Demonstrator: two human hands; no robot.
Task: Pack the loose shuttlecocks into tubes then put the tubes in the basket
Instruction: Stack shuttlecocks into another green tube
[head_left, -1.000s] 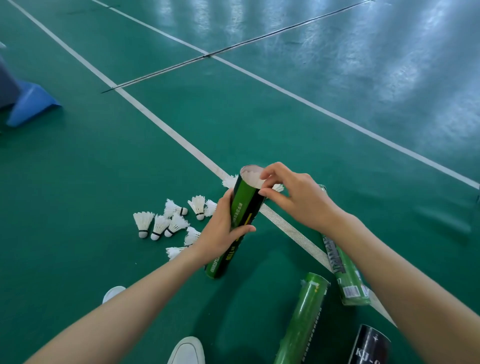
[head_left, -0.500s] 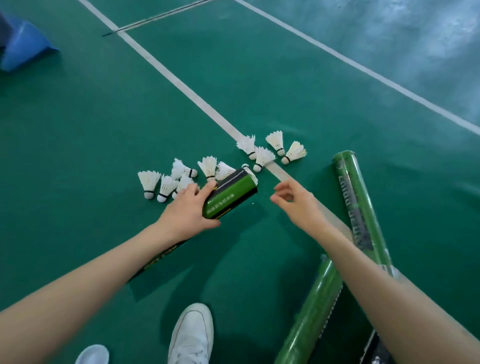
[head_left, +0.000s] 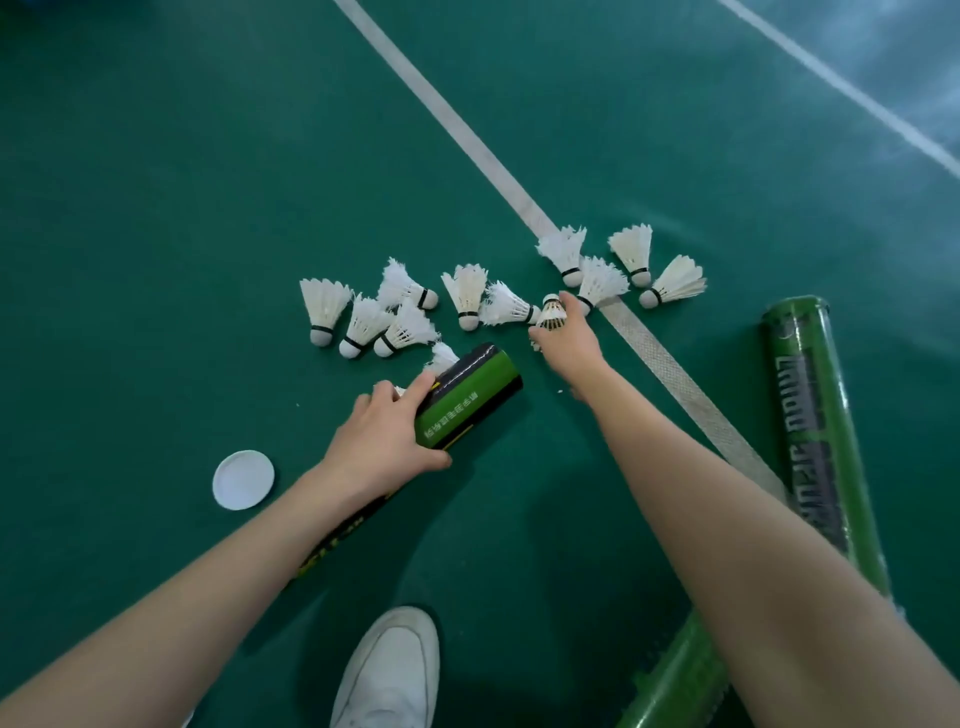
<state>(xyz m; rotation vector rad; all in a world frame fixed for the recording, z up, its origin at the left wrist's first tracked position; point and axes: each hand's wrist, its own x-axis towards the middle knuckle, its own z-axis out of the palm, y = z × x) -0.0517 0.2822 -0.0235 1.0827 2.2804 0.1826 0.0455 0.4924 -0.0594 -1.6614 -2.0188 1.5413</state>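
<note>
The left hand (head_left: 384, 447) is gripping a green and black tube (head_left: 470, 400), fingers curled over its upper side and thumb wrapping beneath, so the hand is clamped round it. The tube is slanting low over the green floor (head_left: 156, 208), its far end pointing up toward the shuttlecocks and its near end hiding under the left forearm; whether it is touching the floor cannot be told. The right hand (head_left: 569, 343) is reaching forward just left of the white line (head_left: 467, 140), its fingertips closing in a pinch on one shuttlecock (head_left: 551, 314), cork end pointing away from the person. Loose shuttlecocks (head_left: 324, 306) are lying in a ragged row on the floor beyond both hands, most of them left of the line and four more (head_left: 631, 252) clustering on and just right of it. A white lid (head_left: 243, 479) is resting flat on the floor left of the left wrist. A second green tube (head_left: 815, 431) is lying right of the line, a third (head_left: 675, 680) is showing under the right forearm, and a white shoe (head_left: 389, 670) is standing by the bottom edge.
</note>
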